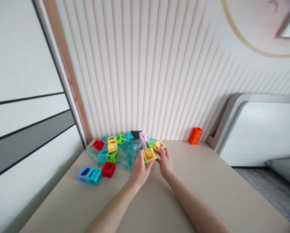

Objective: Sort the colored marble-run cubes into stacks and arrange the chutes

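Observation:
My left hand [140, 170] is closed around a yellow hollow cube block [150, 155], whose open face tilts up toward me. A bit of green shows beneath that block, mostly hidden by the fingers. Just to the right, my right hand [166, 161] pinches a second yellow block [158, 145]. Behind the two hands lie a green block [150, 144] and a lilac piece [143, 140] of unclear shape. I cannot tell whether the green block touches the yellow one.
Left of my hands, coloured blocks such as a red block [108, 170] and a turquoise block [94, 176] lie around clear teal pieces [122, 157]. An orange block stack [196, 136] stands by the ribbed wall [140, 64]. A headboard [261, 129] is at right, a cabinet [26, 81] at left.

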{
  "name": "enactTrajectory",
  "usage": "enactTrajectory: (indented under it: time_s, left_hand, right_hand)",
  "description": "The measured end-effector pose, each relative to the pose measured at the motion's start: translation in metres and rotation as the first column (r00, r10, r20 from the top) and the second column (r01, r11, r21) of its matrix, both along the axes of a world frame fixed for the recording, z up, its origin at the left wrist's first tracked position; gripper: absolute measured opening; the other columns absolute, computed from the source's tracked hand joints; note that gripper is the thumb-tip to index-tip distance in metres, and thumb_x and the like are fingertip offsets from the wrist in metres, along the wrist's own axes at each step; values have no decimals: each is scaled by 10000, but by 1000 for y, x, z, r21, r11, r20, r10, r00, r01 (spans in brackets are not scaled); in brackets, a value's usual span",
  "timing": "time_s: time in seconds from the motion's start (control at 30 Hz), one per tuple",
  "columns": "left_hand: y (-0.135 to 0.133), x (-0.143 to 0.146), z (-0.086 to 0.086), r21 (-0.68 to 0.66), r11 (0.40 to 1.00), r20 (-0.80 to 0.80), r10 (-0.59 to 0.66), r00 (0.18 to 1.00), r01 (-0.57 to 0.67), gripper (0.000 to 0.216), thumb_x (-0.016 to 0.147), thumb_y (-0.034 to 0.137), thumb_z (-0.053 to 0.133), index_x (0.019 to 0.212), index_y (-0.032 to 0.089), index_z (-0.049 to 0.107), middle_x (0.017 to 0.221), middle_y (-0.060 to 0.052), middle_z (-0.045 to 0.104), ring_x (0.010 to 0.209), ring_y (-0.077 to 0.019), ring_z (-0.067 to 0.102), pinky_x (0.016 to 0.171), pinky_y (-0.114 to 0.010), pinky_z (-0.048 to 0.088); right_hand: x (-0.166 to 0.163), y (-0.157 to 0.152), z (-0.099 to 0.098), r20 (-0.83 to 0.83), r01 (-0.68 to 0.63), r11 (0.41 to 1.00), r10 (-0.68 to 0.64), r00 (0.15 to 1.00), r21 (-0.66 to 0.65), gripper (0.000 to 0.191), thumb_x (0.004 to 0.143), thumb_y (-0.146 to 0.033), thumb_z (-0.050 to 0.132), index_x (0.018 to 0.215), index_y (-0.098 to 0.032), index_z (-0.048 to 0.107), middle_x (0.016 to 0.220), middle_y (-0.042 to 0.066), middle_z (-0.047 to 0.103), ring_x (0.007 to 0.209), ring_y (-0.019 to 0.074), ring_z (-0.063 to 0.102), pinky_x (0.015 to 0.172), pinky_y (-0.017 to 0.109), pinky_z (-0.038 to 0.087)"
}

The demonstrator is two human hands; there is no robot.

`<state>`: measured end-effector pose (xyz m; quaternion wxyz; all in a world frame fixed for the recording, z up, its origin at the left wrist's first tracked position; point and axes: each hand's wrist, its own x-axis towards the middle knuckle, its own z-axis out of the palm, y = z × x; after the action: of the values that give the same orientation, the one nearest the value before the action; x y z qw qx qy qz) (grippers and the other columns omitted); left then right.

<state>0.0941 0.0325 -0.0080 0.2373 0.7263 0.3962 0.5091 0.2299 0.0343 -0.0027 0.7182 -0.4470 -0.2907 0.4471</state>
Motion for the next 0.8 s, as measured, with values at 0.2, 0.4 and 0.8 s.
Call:
enactTrajectory:
  time_s: [0.2, 0.4, 0.8]
  left_hand:
    - [0, -2, 6, 38, 999, 22, 0, 1000, -1, 458, 966, 343, 509, 1379, 175, 404, 1353, -175, 599, 1239, -263, 605, 1030, -442, 502]
    - [0, -7, 11, 47, 998, 14, 34, 999, -35, 504, 949, 384, 526, 1399, 163, 471, 1360, -166, 621, 1263, -278, 592, 1082, -461, 460]
    - [-18, -48, 26, -30, 986, -70, -168, 983, 166, 508, 963, 488, 465, 1355, 186, 577, 1296, -134, 682, 1193, -285, 642, 1024, -417, 498]
  right_hand:
    - [8, -2, 6, 148, 46, 999, -48, 988, 14, 532, 815, -626, 640, 1200, -271, 547, 1129, 52, 674, 796, 226, 743, 582, 317, 584]
    - [18, -5, 8, 505, 160, 984, -175, 845, 72, 546, 833, -626, 612, 1227, -250, 578, 1197, 90, 695, 619, 201, 713, 643, 339, 556]
    - [-4, -35, 33, 345, -51, 961, -49, 937, 274, 416, 913, -531, 606, 1241, -279, 563, 1187, 69, 684, 1017, 243, 675, 912, 395, 536]
